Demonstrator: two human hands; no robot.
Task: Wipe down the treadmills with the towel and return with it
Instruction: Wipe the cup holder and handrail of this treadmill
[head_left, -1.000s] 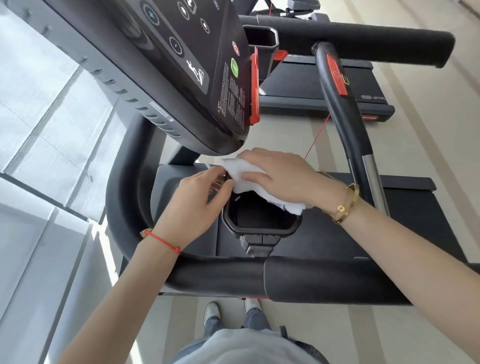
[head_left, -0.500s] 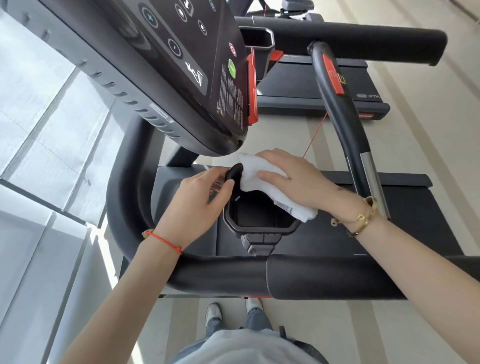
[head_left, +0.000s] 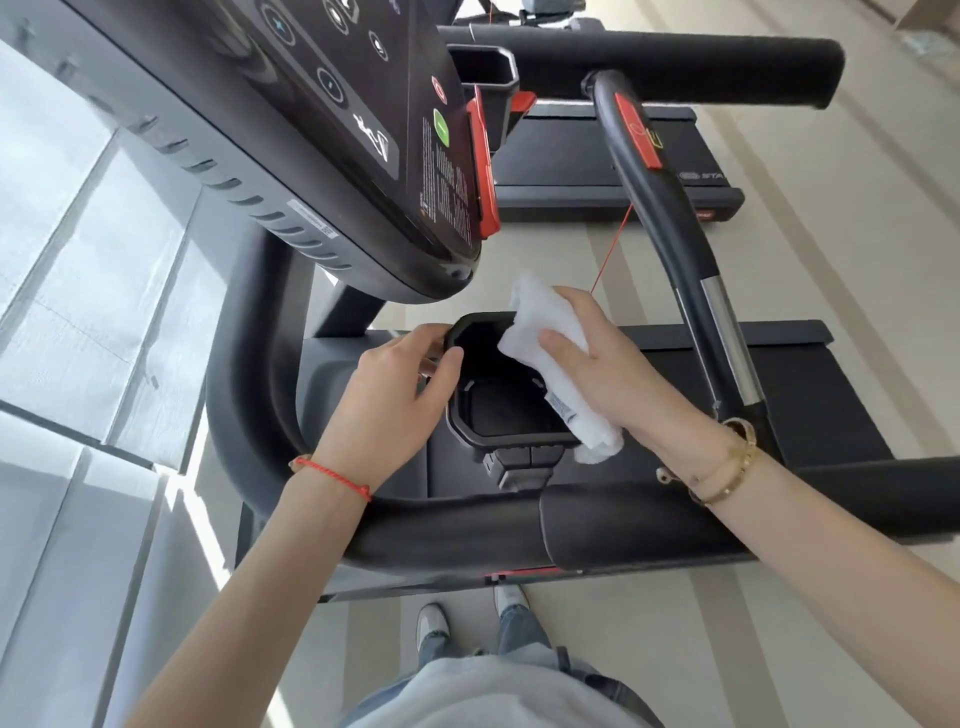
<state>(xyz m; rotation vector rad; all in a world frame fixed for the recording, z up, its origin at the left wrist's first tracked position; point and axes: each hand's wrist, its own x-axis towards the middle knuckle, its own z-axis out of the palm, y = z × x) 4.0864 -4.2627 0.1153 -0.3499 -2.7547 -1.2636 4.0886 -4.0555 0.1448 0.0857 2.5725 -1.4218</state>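
1. The towel (head_left: 545, 358), white and bunched into a pad, lies along the right rim of the cup holder (head_left: 498, 415), its far end rising above the rim and its near end trailing past the holder's near right corner. A small label shows on its lower edge.

2. The right hand (head_left: 608, 364) holds the towel from above, fingers curled over the pad and the thumb pressing its left face. This grip seems meant to keep cloth between skin and plastic while the rim is rubbed.

3. The left hand (head_left: 395, 400) grips the holder's left rim, thumb on the top edge and fingers wrapped down the outer side. Likely it steadies the holder against the wiping pressure.

4. The holder sits in the middle of the treadmill (head_left: 270, 405), under the tilted console (head_left: 332, 135) and just beyond the padded front bar (head_left: 467, 535), over which both forearms reach.

5. To the right, a curved handle (head_left: 670, 228) with a red tab rises toward the far side. Beyond it stands a second treadmill (head_left: 597, 156), probably awaiting its wipe.

6. A red cord bracelet (head_left: 332, 478) circles the left wrist and gold bangles (head_left: 727, 462) the right. The person's shoes (head_left: 431, 623) show on the floor below the bar.
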